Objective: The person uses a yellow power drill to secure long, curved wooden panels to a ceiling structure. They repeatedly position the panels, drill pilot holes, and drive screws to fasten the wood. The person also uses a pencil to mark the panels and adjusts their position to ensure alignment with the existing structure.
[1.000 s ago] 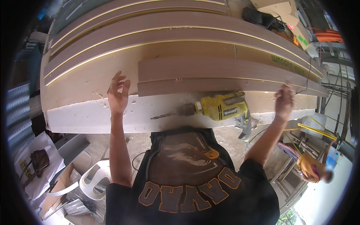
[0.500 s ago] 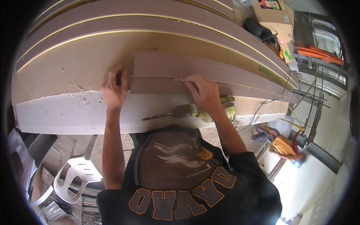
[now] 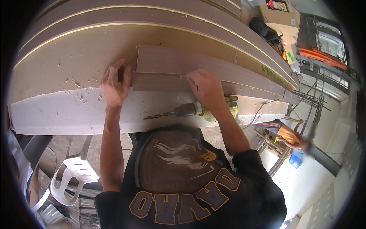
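Observation:
A long brown plank (image 3: 164, 59) with a groove along it lies across the bench in front of me. My right hand (image 3: 206, 86) is closed in a pinch over the groove; small shavings (image 3: 182, 76) sit by its fingertips, and what it grips is mostly hidden. Beside the plank's left end is my left hand (image 3: 116, 84), fingers loosely bent, thumb apart, nothing visible in it. A yellow-green power drill (image 3: 190, 109) with a long bit lies on its side below the plank, partly behind my right wrist.
More brown planks (image 3: 114, 16) with pale edges lie along the far side of the bench (image 3: 49, 110). Wood chips are scattered at left. A black cable (image 3: 263, 110) runs at right. Cardboard boxes (image 3: 280, 19) stand far right, a white chair (image 3: 78, 171) lower left. Another person (image 3: 288, 135) is at right.
My view has shifted slightly. The right hand stays pinched at the groove, and the thin metallic tip seen before is less visible. The person at right has changed posture.

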### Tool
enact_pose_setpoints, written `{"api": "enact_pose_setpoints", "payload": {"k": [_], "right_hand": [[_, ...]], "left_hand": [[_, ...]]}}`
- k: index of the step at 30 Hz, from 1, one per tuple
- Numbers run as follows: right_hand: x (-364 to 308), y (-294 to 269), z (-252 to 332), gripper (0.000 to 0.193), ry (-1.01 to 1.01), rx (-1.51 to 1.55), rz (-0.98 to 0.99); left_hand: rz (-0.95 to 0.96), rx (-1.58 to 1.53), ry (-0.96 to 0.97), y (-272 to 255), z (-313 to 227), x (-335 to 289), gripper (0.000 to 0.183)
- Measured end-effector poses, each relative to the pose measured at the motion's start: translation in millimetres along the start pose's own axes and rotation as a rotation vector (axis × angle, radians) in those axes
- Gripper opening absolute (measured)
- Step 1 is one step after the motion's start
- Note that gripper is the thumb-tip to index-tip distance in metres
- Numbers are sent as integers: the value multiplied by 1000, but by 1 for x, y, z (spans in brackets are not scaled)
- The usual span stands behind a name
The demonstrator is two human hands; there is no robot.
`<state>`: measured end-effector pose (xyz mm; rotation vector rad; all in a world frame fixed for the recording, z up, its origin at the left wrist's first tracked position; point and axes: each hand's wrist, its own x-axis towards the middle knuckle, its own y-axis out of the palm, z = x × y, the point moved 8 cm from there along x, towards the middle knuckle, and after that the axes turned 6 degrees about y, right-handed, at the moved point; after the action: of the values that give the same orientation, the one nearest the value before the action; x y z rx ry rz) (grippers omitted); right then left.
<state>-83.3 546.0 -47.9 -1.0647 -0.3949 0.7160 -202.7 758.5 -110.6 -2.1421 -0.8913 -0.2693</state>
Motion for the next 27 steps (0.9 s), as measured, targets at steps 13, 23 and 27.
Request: {"api": "enact_pose_setpoints", "payload": {"k": [13, 23, 27], "right_hand": [[7, 4, 9, 6, -39, -37, 39], [-28, -58, -34, 10, 221, 152, -127], [-121, -105, -185, 15, 673, 231, -356]], "left_hand": [[-2, 18, -3, -1, 0, 0, 20], [-27, 28, 39, -3, -5, -1, 19], [-100, -83, 34, -26, -46, 2, 19]]}}
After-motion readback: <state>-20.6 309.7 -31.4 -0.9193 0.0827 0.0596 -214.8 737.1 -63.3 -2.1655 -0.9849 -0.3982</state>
